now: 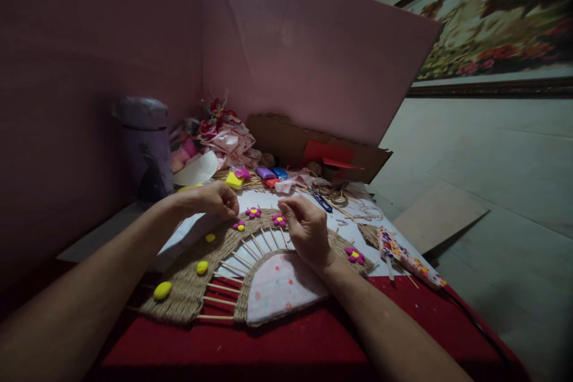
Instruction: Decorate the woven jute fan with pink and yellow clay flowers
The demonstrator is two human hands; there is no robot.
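A fan-shaped piece woven of twine over thin sticks (179, 304) lies in front of me, with a dotted white fabric half-round (286, 286) at its centre. Magenta and yellow clay flowers (253, 212) and plain yellow clay dots (202, 267) sit along its woven band. My left hand (219, 200) is closed, fingers curled together, just above the band near a partly petalled flower (239, 225). Over the band's right part, my right hand (307, 230) is closed in a pinch beside another flower (279, 219). Whatever either hand's fingertips hold is too small or hidden to tell.
Packets of coloured clay (265, 173), scissors (321, 200) and loose twine (367, 211) lie behind the fan. A purple tumbler (145, 152) stands at the left, near pink fabric pieces (230, 143). A flower-patterned glue gun (407, 258) with a cord rests at the right edge.
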